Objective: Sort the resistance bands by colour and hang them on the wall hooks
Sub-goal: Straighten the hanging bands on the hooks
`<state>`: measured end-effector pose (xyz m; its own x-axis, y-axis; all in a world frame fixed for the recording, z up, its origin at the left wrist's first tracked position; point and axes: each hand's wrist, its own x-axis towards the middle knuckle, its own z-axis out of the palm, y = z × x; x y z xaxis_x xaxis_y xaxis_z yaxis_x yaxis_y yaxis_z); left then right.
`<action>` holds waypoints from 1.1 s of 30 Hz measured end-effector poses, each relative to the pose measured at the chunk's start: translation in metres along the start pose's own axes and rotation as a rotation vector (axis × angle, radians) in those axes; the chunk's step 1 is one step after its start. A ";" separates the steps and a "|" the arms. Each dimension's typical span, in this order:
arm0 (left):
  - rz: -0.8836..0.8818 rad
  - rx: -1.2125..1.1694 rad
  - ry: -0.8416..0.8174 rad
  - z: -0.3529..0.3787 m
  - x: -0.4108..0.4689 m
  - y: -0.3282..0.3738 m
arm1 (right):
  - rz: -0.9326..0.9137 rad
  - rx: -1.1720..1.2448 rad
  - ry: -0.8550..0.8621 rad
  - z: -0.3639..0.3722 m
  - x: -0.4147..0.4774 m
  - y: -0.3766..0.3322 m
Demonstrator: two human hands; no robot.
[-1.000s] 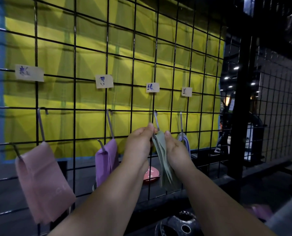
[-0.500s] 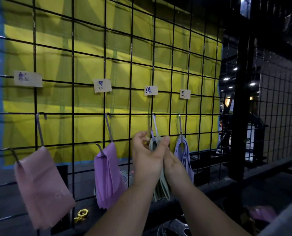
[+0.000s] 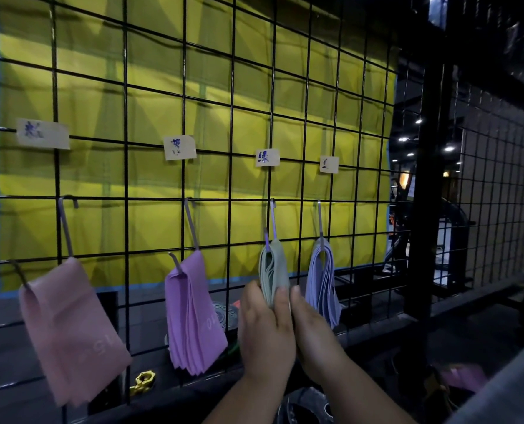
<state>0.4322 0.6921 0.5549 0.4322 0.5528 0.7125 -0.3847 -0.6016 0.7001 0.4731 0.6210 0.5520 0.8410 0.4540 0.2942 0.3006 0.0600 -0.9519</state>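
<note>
Hands (image 3: 288, 328) clasped around green bands (image 3: 274, 270)

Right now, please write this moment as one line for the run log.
step: hanging green bands | hook: third from left | left hand: on bands | right hand: on bands | pink, purple, blue: hung

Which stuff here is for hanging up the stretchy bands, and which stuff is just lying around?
For the job:
- pink bands
- purple bands
- green bands, held between left hand and right hand
- blue bands
- hooks
- paper labels
- wire grid

Just lying about:
- yellow clamp
- weight plate
</note>
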 end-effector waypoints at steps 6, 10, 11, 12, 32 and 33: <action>-0.009 0.030 -0.066 0.002 -0.013 -0.016 | -0.138 -0.065 0.149 0.002 -0.003 0.007; 0.000 0.073 -0.128 0.000 -0.020 -0.026 | -0.187 -0.095 0.188 0.008 -0.001 0.016; 0.010 0.103 -0.133 -0.001 -0.020 -0.027 | -0.196 -0.136 0.198 0.009 0.001 0.018; 0.017 0.133 -0.140 -0.003 -0.020 -0.028 | -0.202 -0.153 0.208 0.010 0.002 0.021; -0.107 0.183 -0.295 -0.017 -0.033 -0.030 | -0.217 -0.104 0.185 0.017 -0.006 0.023; -0.108 0.187 -0.301 -0.018 -0.033 -0.032 | -0.203 -0.113 0.182 0.016 -0.008 0.024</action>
<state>0.4156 0.7035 0.5099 0.6933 0.4412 0.5698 -0.1800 -0.6596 0.7297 0.4670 0.6329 0.5256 0.8222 0.2756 0.4981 0.5107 0.0296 -0.8593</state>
